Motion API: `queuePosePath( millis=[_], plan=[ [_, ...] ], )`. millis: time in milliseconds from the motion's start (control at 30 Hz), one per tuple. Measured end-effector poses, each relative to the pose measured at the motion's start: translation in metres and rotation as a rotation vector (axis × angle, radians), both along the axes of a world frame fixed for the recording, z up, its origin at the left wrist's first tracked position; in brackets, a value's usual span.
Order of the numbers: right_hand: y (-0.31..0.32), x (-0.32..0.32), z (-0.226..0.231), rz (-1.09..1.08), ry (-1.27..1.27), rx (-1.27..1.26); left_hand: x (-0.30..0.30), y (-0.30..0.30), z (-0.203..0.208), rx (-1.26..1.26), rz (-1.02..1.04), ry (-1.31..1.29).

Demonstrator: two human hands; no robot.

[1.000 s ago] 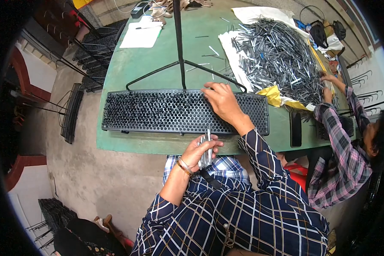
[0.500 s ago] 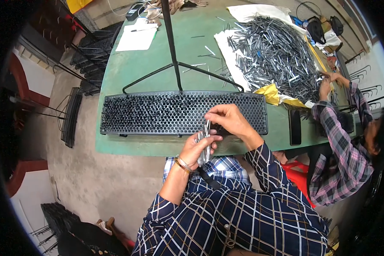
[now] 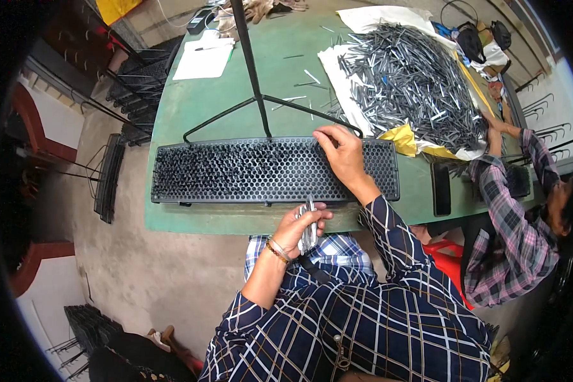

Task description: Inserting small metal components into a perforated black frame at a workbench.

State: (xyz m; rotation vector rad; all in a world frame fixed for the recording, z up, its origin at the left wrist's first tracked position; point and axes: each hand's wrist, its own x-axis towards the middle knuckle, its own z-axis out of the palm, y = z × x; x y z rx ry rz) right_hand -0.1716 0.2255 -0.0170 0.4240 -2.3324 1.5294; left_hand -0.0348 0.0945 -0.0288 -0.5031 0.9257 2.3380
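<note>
A long black tray (image 3: 377,170) full of round holes lies along the table's near edge. Dark slim pieces stick up from many holes in its left and middle parts; the right part shows bare holes. My left hand (image 3: 291,232), just below the tray's front edge, is closed around a bundle of slim silvery-grey metal pieces (image 3: 309,230) pointing upward. Over the tray's far edge, right of centre, my right hand (image 3: 346,158) has thumb and forefinger pinched together. Whatever sits between those fingertips is too small to make out.
A black rod frame (image 3: 256,83) rises from the tray's far side. A large heap of slim metal pieces (image 3: 414,86) covers white sheeting at the back right. A phone (image 3: 440,190) lies right of the tray. At the far right a co-worker's hands (image 3: 495,130) touch the heap's edge.
My right hand has moved up and away from the bundle to the tray's far edge. My left hand has dropped slightly, still gripping the bundle. The co-worker's hands have shifted slightly.
</note>
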Motion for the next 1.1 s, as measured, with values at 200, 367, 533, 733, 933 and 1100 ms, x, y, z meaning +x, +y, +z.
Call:
queuePosePath(
  millis=[200, 367, 533, 733, 933, 1100],
  plan=[
    [-0.003, -0.001, 0.000, 0.100, 0.238, 0.135, 0.001, 0.000, -0.004, 0.018, -0.004, -0.018],
    [-0.001, -0.003, -0.003, 0.082, 0.211, 0.139, 0.002, -0.002, -0.005, 0.002, -0.009, -0.016],
    [0.003, -0.002, -0.007, 0.119, 0.144, 0.195, 0.003, -0.003, -0.004, -0.011, -0.018, -0.003],
    [0.003, -0.002, -0.005, 0.134, 0.185, 0.227, 0.004, -0.002, -0.006, 0.027, -0.002, -0.018],
    [0.003, 0.000, -0.012, 0.089, 0.178, 0.269, 0.005, -0.001, -0.005, 0.065, -0.026, -0.091],
    [0.002, 0.001, -0.007, 0.101, 0.266, 0.342, 0.006, 0.000, -0.004, 0.046, -0.061, -0.142]
  ],
)
